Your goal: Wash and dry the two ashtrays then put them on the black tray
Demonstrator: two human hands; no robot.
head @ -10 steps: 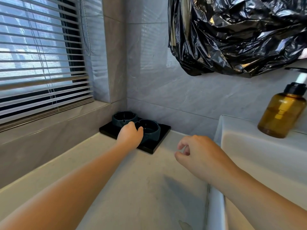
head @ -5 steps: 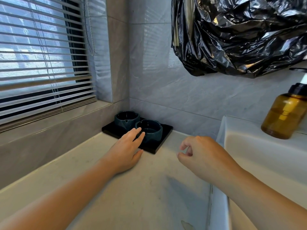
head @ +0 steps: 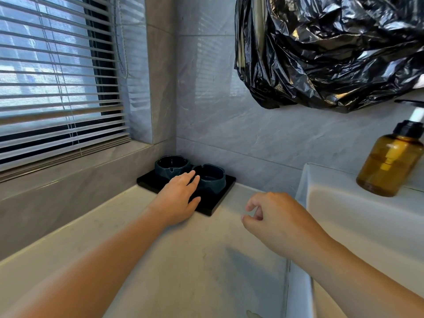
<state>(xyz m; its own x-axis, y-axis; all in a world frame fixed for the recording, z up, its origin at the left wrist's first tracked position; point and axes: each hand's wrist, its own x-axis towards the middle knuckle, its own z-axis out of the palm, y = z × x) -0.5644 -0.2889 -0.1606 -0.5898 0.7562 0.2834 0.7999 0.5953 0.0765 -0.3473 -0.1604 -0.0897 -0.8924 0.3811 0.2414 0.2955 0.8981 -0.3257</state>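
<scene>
Head view: two ashtrays (head: 212,180) are seen side by side on the black tray (head: 214,204), touched by the left hand (head: 179,196) with fingers (head: 191,176) straight, the right hand (head: 280,216) loosely curled and empty; each is best gripped firmly by its rim.

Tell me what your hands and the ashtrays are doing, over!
Left hand open, fingertips by the ashtrays. Right hand empty, loosely curled. Both ashtrays on the black tray. Nothing blocking.
</scene>
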